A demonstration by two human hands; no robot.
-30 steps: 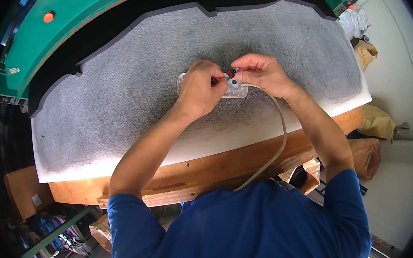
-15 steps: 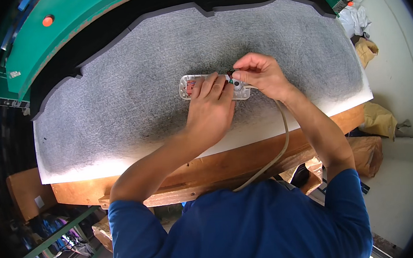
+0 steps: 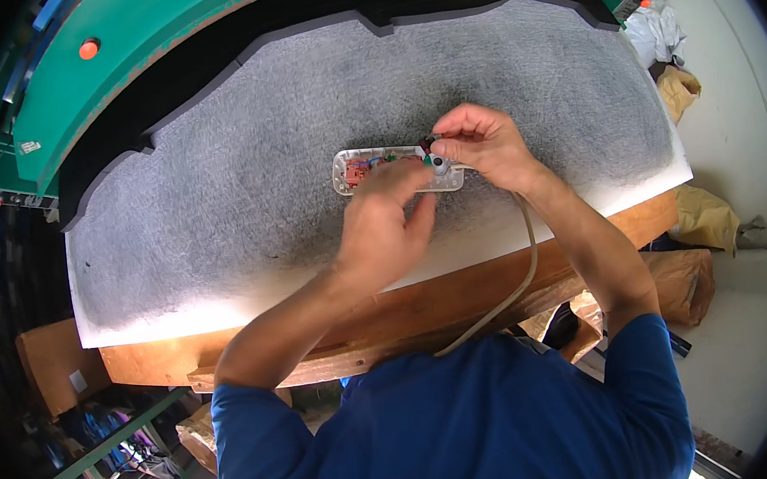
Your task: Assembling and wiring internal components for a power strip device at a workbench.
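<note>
A shallow, light-coloured plastic housing (image 3: 342,186) lies open side up on the grey mat (image 3: 241,179). Inside it are a red part (image 3: 357,172), thin coloured wires and a round grey piece near the right end. My left hand (image 3: 380,226) is over the housing's near edge and middle; its fingers are smeared by motion. At the housing's upper right, my right hand (image 3: 496,149) is pinched closed beside a small dark part (image 3: 427,143). What sits between its fingertips is too small to make out. A pale cable (image 3: 532,249) runs from the housing under my right hand.
The mat covers a wooden bench with a front rail (image 3: 303,367). Behind it, a black foam strip (image 3: 292,33) borders a green machine (image 3: 176,52) with a red button (image 3: 90,50). Brown paper bags (image 3: 684,282) stand at the right, a wooden board (image 3: 58,359) at the left.
My left hand has drawn back toward me from the housing, uncovering more of the wires and red parts. The housing has shifted slightly nearer me. My right hand stays almost in place.
</note>
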